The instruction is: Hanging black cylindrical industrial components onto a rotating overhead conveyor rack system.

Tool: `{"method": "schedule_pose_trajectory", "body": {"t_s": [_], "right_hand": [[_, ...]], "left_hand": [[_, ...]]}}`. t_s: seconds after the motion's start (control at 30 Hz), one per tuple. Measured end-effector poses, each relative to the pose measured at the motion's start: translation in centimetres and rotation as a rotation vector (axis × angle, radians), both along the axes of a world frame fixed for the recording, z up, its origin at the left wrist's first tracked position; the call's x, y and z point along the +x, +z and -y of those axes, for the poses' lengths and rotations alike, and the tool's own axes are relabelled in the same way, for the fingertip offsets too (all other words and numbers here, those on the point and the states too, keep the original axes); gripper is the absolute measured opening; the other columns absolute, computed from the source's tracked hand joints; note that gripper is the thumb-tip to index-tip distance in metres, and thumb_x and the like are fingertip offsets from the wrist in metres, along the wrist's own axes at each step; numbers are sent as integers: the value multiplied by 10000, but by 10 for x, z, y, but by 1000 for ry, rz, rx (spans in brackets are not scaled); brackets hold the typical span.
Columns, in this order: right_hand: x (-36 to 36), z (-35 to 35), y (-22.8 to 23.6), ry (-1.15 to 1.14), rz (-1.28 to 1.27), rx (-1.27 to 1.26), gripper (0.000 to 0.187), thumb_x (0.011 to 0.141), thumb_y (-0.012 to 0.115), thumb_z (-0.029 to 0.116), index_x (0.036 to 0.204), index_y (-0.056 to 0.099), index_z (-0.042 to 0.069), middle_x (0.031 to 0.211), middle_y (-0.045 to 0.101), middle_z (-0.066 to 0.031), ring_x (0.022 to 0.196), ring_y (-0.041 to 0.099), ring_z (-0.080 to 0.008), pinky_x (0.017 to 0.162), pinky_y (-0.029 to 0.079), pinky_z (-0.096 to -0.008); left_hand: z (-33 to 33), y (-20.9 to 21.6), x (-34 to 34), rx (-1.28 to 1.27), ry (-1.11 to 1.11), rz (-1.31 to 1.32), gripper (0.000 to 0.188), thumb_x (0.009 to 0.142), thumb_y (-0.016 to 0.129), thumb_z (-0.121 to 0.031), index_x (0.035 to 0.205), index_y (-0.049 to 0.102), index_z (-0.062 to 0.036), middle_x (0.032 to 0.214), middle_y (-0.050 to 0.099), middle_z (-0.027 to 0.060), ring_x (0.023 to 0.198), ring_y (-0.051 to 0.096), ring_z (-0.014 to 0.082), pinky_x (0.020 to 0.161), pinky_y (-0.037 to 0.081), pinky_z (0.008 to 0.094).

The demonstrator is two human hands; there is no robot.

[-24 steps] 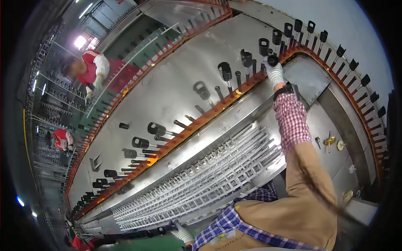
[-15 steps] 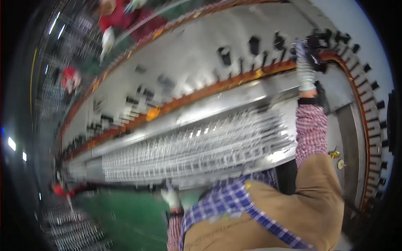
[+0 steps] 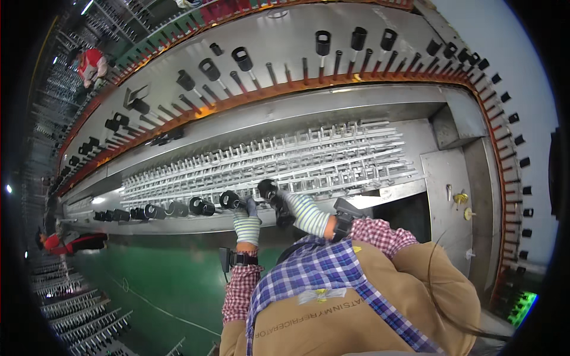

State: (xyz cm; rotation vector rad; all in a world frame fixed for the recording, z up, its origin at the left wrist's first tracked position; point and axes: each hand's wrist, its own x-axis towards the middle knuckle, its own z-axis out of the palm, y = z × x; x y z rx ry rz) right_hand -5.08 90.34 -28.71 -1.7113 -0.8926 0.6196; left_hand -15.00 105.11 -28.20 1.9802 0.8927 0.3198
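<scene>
My left hand (image 3: 246, 226), in a striped glove, is at the near ledge of the metal table. Its fingers are closed about a short black hollow cylinder (image 3: 228, 200), partly hidden by the glove. To its right, my right hand (image 3: 304, 215), gloved alike, grips black hollow cylinders (image 3: 267, 188); one opening faces up, and another dark piece hangs just below it. Leftward along the ledge stands a row of similar black cylinders (image 3: 202, 206). Silver metal racks with many prongs (image 3: 279, 163) lie just beyond both hands.
A curved orange conveyor rail (image 3: 285, 92) with upright pins runs behind the racks, black cylinders on several pins. Yellow round pieces (image 3: 460, 197) lie on the metal surface at right. A person in red (image 3: 62, 243) is at far left, another (image 3: 92, 66) beyond the conveyor.
My right hand has come from the conveyor at upper right down to the near ledge with black cylinders. My left hand has risen to the ledge. The view has shifted and sharpened.
</scene>
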Motion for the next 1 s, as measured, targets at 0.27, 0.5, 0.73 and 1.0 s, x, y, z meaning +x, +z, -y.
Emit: {"method": "schedule_pose_trajectory", "body": {"t_s": [0.27, 0.5, 0.73, 1.0], "right_hand": [[-24, 15, 34, -288, -839, 467, 422, 779, 599, 255, 1117, 499, 24, 830, 569, -58, 711, 547, -140, 590, 443, -249], [13, 37, 10, -291, 312, -645, 496, 741, 500, 424, 972, 559, -12, 851, 588, -244, 785, 589, -313, 690, 461, -396], [-3, 39, 6, -221, 573, -371, 459, 788, 504, 314, 1105, 440, -10, 650, 558, -198, 551, 556, -345, 497, 445, -414], [38, 72, 50, 142, 199, -406, 475, 814, 478, 274, 1178, 356, -7, 746, 578, -182, 709, 580, -301, 643, 442, -408]], "left_hand": [[-47, -48, -14, 139, -136, -179, 573, 816, 330, -548, 1051, 544, -71, 955, 572, 223, 855, 558, 323, 718, 428, 405], [-28, 7, -6, -226, -57, -109, 582, 805, 518, -406, 1109, 409, 78, 877, 572, 180, 674, 562, 214, 575, 450, 327], [20, -31, -59, -156, 117, 553, 359, 826, 531, -169, 1132, 391, -44, 1004, 495, 94, 619, 476, 112, 532, 421, 245], [79, 23, 33, -238, 229, 489, 329, 797, 590, -199, 1062, 434, -84, 810, 484, 9, 549, 385, 60, 407, 302, 199]]}}
